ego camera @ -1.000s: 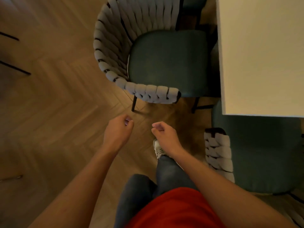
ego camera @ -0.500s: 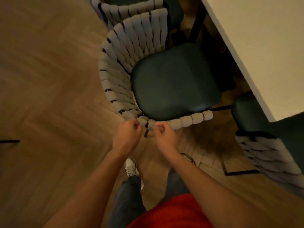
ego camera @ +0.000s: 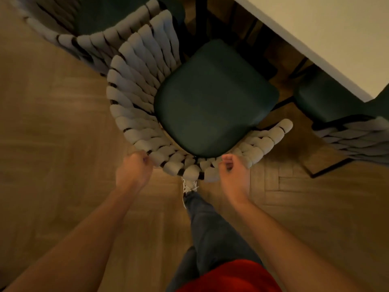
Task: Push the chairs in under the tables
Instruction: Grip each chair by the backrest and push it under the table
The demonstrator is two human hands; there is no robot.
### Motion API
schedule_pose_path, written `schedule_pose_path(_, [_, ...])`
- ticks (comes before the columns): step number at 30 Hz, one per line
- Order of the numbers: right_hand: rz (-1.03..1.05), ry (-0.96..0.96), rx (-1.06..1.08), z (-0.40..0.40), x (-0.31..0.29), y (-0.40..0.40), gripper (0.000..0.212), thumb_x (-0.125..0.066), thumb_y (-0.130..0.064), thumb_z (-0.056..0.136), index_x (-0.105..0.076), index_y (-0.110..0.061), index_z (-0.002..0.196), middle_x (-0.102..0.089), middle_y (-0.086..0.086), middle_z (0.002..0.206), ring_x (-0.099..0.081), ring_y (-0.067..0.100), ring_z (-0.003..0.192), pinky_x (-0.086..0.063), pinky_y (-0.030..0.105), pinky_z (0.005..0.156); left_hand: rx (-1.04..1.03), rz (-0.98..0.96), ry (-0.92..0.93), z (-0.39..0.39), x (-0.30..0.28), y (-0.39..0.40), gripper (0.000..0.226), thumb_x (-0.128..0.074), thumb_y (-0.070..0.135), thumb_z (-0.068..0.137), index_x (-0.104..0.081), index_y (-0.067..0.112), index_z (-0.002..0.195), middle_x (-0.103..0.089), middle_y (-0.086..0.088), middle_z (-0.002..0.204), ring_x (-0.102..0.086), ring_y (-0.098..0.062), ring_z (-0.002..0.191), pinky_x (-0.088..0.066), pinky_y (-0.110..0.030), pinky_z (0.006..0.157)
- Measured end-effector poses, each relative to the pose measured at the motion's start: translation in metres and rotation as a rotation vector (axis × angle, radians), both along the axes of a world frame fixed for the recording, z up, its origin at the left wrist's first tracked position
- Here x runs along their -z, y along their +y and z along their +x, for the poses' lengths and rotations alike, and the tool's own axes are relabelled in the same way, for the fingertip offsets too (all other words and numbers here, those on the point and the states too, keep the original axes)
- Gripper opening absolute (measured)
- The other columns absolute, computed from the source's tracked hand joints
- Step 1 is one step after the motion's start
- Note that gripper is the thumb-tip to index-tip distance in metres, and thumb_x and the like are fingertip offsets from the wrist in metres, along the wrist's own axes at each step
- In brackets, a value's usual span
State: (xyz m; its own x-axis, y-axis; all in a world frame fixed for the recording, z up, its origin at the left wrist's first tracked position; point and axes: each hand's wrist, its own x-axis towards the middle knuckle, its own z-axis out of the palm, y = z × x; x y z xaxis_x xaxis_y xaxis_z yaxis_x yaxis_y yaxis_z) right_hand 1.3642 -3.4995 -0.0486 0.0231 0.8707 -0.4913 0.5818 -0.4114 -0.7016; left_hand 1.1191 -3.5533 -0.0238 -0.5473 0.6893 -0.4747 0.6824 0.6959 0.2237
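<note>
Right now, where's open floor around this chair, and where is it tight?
Bare floor lies left of the middle chair. A smaller gap opens between it and the right chair. Crowded: the far chair touches its weave, and the table sits beyond the seat.

Warm, dim light falls on a herringbone wood floor (ego camera: 63, 144) with dark shadows under the furniture.
</note>
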Motion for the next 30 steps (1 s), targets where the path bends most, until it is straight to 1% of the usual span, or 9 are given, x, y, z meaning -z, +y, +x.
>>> schedule_pose_path(3, [0.103,-0.110,0.008,-0.019,0.005,0.004,0.017,-0.060,-0.022,0.094,-0.064,-0.026,0.110,-0.062,-0.012,0.105,-0.058,0.014,0.107,-0.049,0.045,0.096,0.077,0.018,0.051,-0.039,0.005,0.028,0.027,-0.042,0.027,0.096,-0.059,0.014,0.079,-0.059,-0.002,0.076,-0.055,-0.026,0.071,-0.036,-0.031,0.054])
schedule_pose_path(6, [0.126,-0.195,-0.002,-0.038,0.003,0.009,0.018,-0.061,-0.016,0.094,-0.066,-0.019,0.111,-0.063,-0.008,0.105,-0.054,0.016,0.109,-0.043,0.040,0.097,0.160,0.050,0.086,-0.073,0.003,0.057,0.026,-0.045,0.025,0.095,-0.054,0.014,0.074,-0.056,-0.004,0.072,-0.054,-0.028,0.068,-0.037,-0.032,0.054])
schedule_pose_path(10, [0.101,-0.264,-0.039,-0.061,0.005,0.014,0.017,-0.059,-0.020,0.094,-0.066,-0.021,0.109,-0.065,-0.006,0.110,-0.053,0.018,0.110,-0.037,0.039,0.093,0.359,0.078,0.089,-0.113,0.007,0.084,0.026,-0.050,0.022,0.094,-0.048,0.021,0.068,-0.054,-0.001,0.071,-0.054,-0.028,0.069,-0.037,-0.034,0.059])
schedule_pose_path(15, [0.069,-0.276,0.033,-0.085,0.004,0.023,0.016,-0.058,-0.021,0.094,-0.066,-0.021,0.109,-0.066,-0.005,0.109,-0.051,0.017,0.109,-0.035,0.036,0.092,0.657,0.054,0.111,-0.150,0.020,0.112,0.016,-0.054,0.018,0.087,-0.065,0.011,0.078,-0.064,-0.004,0.079,-0.060,-0.030,0.080,-0.043,-0.038,0.070])
schedule_pose_path(20, [0.087,-0.314,0.123,-0.112,0.003,0.022,0.015,-0.060,-0.021,0.094,-0.066,-0.021,0.107,-0.065,-0.006,0.106,-0.052,0.017,0.105,-0.037,0.037,0.094,0.910,0.039,0.017,-0.173,0.027,0.140,0.014,-0.056,0.019,0.090,-0.068,0.013,0.086,-0.065,-0.003,0.085,-0.060,-0.024,0.083,-0.048,-0.039,0.076])
schedule_pose_path(24, [0.122,-0.382,0.166,-0.145,0.005,0.009,0.013,-0.058,-0.023,0.094,-0.065,-0.023,0.106,-0.063,-0.007,0.104,-0.051,0.016,0.103,-0.037,0.035,0.091,1.153,-0.024,-0.050,-0.194,0.038,0.157,0.022,-0.051,0.033,0.094,-0.068,0.018,0.095,-0.060,0.002,0.092,-0.056,-0.020,0.093,-0.048,-0.039,0.083])
schedule_pose_path(27, [0.125,-0.447,0.190,-0.171,0.001,-0.008,0.017,-0.056,-0.032,0.096,-0.065,-0.025,0.109,-0.060,-0.006,0.110,-0.048,0.017,0.110,-0.030,0.031,0.092,1.345,-0.092,-0.074,-0.212,0.043,0.161,0.052,-0.035,0.061,0.091,-0.065,0.022,0.106,-0.056,0.006,0.103,-0.051,-0.015,0.103,-0.043,-0.034,0.091])
schedule_pose_path(29, [0.086,-0.457,0.183,-0.187,-0.002,-0.023,0.027,-0.054,-0.042,0.097,-0.063,-0.028,0.118,-0.057,-0.006,0.120,-0.045,0.018,0.120,-0.027,0.035,0.105,1.490,-0.131,-0.071,-0.222,0.044,0.160,0.070,-0.028,0.075,0.087,-0.060,0.023,0.122,-0.054,0.006,0.120,-0.046,-0.016,0.118,-0.036,-0.035,0.103])
schedule_pose_path(30, [0.050,-0.465,0.139,-0.196,-0.003,-0.031,0.036,-0.052,-0.049,0.096,-0.060,-0.030,0.125,-0.055,-0.007,0.127,-0.042,0.018,0.128,-0.021,0.039,0.115,1.550,-0.156,-0.055,-0.226,0.045,0.160,0.075,-0.029,0.077,0.087,-0.055,0.022,0.131,-0.051,0.005,0.129,-0.043,-0.017,0.126,-0.031,-0.036,0.109])
